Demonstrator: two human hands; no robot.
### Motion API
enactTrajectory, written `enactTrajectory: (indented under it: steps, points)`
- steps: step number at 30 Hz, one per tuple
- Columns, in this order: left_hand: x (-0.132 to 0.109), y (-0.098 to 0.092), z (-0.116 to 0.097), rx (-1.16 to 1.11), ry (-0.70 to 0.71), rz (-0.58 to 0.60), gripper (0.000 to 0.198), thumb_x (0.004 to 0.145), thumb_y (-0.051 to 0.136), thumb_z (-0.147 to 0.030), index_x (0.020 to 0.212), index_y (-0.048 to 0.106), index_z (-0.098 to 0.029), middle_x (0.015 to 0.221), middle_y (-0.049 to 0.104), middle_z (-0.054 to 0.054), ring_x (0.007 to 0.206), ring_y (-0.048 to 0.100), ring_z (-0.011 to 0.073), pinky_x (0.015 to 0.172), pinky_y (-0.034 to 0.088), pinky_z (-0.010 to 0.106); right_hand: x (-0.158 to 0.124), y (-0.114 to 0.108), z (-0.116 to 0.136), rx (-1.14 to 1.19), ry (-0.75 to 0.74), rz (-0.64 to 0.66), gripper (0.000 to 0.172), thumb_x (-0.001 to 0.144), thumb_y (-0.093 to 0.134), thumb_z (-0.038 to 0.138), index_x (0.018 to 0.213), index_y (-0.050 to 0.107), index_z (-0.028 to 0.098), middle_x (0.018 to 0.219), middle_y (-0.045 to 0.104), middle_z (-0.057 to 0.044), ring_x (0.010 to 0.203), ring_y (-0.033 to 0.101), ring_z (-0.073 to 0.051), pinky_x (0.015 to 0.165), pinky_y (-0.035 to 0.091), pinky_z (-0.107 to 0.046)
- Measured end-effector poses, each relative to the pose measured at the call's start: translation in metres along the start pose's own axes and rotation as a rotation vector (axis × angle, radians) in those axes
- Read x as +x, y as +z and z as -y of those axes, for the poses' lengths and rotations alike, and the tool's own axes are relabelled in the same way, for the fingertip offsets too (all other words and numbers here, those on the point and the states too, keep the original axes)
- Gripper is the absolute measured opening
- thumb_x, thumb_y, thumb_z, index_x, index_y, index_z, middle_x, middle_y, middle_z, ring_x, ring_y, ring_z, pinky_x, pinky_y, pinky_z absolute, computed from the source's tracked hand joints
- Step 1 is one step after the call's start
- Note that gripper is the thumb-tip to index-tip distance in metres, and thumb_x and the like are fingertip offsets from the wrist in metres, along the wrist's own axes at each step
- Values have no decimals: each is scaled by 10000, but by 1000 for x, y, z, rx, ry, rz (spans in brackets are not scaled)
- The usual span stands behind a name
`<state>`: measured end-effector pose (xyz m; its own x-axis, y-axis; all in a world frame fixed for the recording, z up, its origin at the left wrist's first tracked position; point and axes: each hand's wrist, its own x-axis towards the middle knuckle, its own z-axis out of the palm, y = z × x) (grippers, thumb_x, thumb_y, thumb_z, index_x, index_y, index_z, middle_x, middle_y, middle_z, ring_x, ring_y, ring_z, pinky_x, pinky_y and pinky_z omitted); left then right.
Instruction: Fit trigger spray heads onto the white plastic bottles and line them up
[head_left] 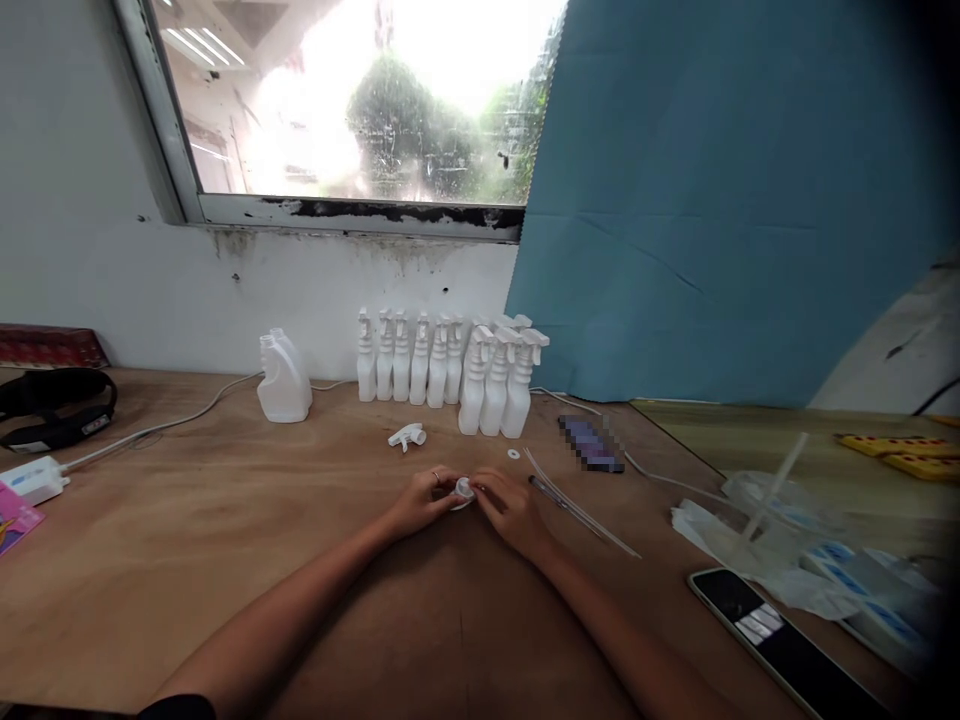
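Observation:
Both my hands meet at the middle of the wooden table. My left hand and my right hand pinch a small white round cap between their fingertips, close to the tabletop. A loose white trigger sprayer head lies just beyond my left hand. A small white washer ring lies beyond my right hand. Thin clear dip tubes lie to the right of my right hand. Several white spray bottles with triggers stand in rows at the wall.
A capless white bottle stands at the left of the rows. A phone lies at the right front beside plastic bags. A blurred dark object, a white cable, a black headband device and a blue sheet are around.

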<state>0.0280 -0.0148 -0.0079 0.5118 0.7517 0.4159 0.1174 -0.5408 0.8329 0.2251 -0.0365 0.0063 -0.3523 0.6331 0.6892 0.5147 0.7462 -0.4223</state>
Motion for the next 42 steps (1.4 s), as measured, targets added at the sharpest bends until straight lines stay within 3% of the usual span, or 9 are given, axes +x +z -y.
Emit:
enactTrajectory:
  steps: [5, 10, 15, 21, 25, 36, 40, 42]
  points:
    - [1, 2, 2, -22, 4, 0, 367, 848, 585, -362, 1155, 519, -173, 1040, 635, 76, 955, 605, 174, 830, 483, 278, 2, -8, 4, -44, -106, 145, 239, 850, 479, 130, 1034, 592, 233, 1041, 620, -97, 989, 563, -246, 882, 434, -436]
    - [-2, -2, -8, 374, 46, 30, 230, 893, 486, -345, 1051, 552, -190, 950, 652, 57, 843, 609, 174, 778, 460, 286, 1, -8, -3, -101, -57, 163, 267, 802, 573, 154, 1061, 570, 217, 1133, 595, -107, 1067, 533, -263, 940, 394, -452]
    - [-4, -4, -16, 688, 119, 103, 452, 791, 632, -371, 1193, 496, -217, 1113, 639, 77, 1022, 590, 249, 883, 413, 344, 2, 0, -10, -138, 1, 234, 255, 799, 601, 138, 1037, 585, 227, 984, 659, -58, 937, 574, -239, 885, 428, -422]
    - [-2, -2, -4, 681, 111, 74, 293, 861, 574, -353, 1119, 533, -219, 1040, 661, 47, 963, 606, 203, 831, 425, 289, 2, 0, -10, -131, -34, 241, 236, 808, 610, 130, 1021, 605, 231, 930, 669, -41, 902, 575, -227, 820, 466, -365]
    - [-1, -4, 0, 628, 110, 88, 281, 880, 553, -369, 1111, 543, -209, 1002, 664, 48, 923, 613, 187, 790, 436, 259, 0, 2, -10, -134, -14, 213, 247, 815, 609, 144, 1043, 600, 237, 969, 669, -44, 923, 576, -225, 833, 458, -369]
    - [0, -2, 1, 598, 109, 91, 292, 895, 534, -318, 1172, 504, -229, 1094, 644, 41, 1004, 598, 182, 854, 429, 263, -1, 1, -1, -149, 48, 222, 218, 822, 553, 143, 1029, 564, 211, 1018, 629, -76, 965, 557, -246, 852, 458, -395]
    - [1, -1, 2, 637, 22, 68, 277, 885, 536, -307, 1144, 506, -213, 1045, 650, 50, 950, 609, 197, 815, 442, 278, 0, -8, 1, -73, 47, 180, 464, 828, 564, 207, 1275, 437, 210, 1164, 590, -100, 1048, 552, -244, 923, 438, -398]
    - [1, -1, 2, 636, -26, 57, 306, 869, 549, -289, 1160, 492, -213, 1050, 648, 51, 938, 611, 204, 795, 449, 282, 2, -15, -6, -76, 72, 138, 491, 860, 541, 246, 1327, 390, 216, 1146, 603, -95, 1043, 562, -234, 930, 432, -389]
